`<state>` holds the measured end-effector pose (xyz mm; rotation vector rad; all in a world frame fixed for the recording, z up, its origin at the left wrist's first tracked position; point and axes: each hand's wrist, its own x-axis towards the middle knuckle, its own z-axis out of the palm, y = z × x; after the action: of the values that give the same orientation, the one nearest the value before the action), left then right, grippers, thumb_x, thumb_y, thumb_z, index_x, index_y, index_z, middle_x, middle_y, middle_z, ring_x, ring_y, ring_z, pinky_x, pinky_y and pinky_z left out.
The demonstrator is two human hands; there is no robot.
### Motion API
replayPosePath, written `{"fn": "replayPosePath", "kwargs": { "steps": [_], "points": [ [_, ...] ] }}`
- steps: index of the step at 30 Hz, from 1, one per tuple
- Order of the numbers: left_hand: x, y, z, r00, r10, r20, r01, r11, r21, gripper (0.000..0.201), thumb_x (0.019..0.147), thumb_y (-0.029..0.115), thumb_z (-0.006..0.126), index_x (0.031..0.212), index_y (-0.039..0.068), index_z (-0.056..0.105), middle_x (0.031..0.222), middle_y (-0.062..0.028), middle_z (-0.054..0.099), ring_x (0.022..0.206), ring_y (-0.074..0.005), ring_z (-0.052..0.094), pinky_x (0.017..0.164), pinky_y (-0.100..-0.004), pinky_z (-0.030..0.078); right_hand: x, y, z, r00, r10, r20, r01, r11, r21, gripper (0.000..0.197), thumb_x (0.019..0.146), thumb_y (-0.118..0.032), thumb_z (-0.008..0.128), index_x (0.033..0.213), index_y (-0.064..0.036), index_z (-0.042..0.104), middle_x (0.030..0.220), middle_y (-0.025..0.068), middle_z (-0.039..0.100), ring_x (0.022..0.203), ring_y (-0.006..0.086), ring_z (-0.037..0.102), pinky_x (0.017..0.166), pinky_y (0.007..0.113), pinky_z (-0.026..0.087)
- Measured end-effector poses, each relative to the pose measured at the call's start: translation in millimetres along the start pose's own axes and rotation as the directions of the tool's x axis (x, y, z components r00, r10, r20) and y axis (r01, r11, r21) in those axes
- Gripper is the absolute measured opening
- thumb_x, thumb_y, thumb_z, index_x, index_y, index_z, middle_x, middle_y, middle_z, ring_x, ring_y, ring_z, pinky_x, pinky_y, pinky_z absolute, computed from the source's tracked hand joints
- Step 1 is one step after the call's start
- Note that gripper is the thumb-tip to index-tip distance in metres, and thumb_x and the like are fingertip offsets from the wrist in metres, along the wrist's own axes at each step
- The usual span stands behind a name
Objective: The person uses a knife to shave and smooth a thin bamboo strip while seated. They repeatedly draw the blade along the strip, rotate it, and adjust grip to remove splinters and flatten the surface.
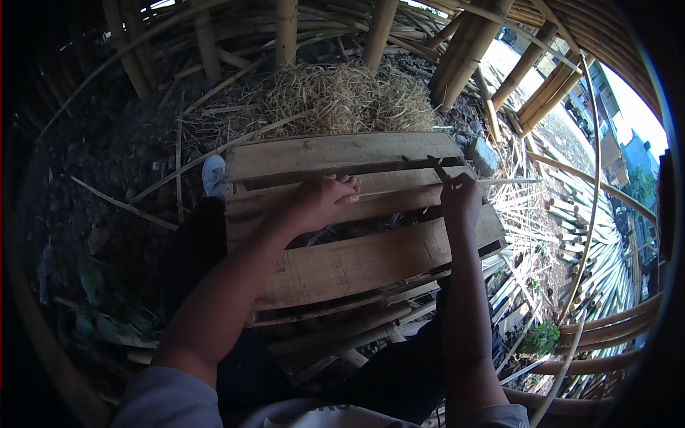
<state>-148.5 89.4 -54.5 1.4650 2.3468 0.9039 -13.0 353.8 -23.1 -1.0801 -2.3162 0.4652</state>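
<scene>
A slatted wooden bench [342, 260] stands in front of me, its planks separated by dark gaps. Over its middle, a thin pale bamboo strip [403, 190] runs crosswise, its far end reaching past the right edge. My left hand [332, 198] is closed on the strip's left end, fingers curled and palm partly turned up. My right hand [460, 198] is wrapped around the handle of a knife [438, 170], whose dark blade points away and slightly left. The strip passes by the right fist; whether the blade touches it I cannot tell. The knife's handle is hidden by the fingers.
Beyond the bench lies a heap of curly bamboo shavings [349, 96], with bamboo posts [286, 32] behind it. At the right are many cut bamboo poles [592, 235] and scattered strips. A pale shoe [214, 176] is beside the bench's left edge; a grey block [483, 156] sits at its right.
</scene>
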Motion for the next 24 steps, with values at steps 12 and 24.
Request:
{"fn": "replayPosePath", "kwargs": {
  "steps": [12,24],
  "points": [
    [6.0,-1.6,8.0,0.995,0.045,-0.086,-0.047,0.999,-0.021,0.029,0.105,0.027,0.058,0.12,0.004,0.069,0.12,-0.0204,0.07,0.114,-0.0362,0.068,0.105,-0.045,0.051,-7.4,16.3,15.3,0.99,-0.141,-0.002,0.141,0.987,0.076,0.032,0.096,-0.033,0.071,0.091,-0.0017,0.072,0.084,0.0244,0.073,0.083,0.0413,0.074,0.072,0.048,0.056],
    [7.4,-19.7,22.2,0.988,0.085,-0.13,-0.09,0.996,-0.028,0.027,0.105,0.025,0.059,0.119,0.004,0.069,0.12,-0.0186,0.071,0.113,-0.0349,0.069,0.1,-0.0456,0.054,-36.4,-4.7,22.0,0.972,-0.195,0.133,0.172,0.97,0.171,0.032,0.096,-0.033,0.071,0.094,-0.0015,0.072,0.083,0.0242,0.073,0.085,0.0427,0.074,0.073,0.048,0.056]
  ]
}}
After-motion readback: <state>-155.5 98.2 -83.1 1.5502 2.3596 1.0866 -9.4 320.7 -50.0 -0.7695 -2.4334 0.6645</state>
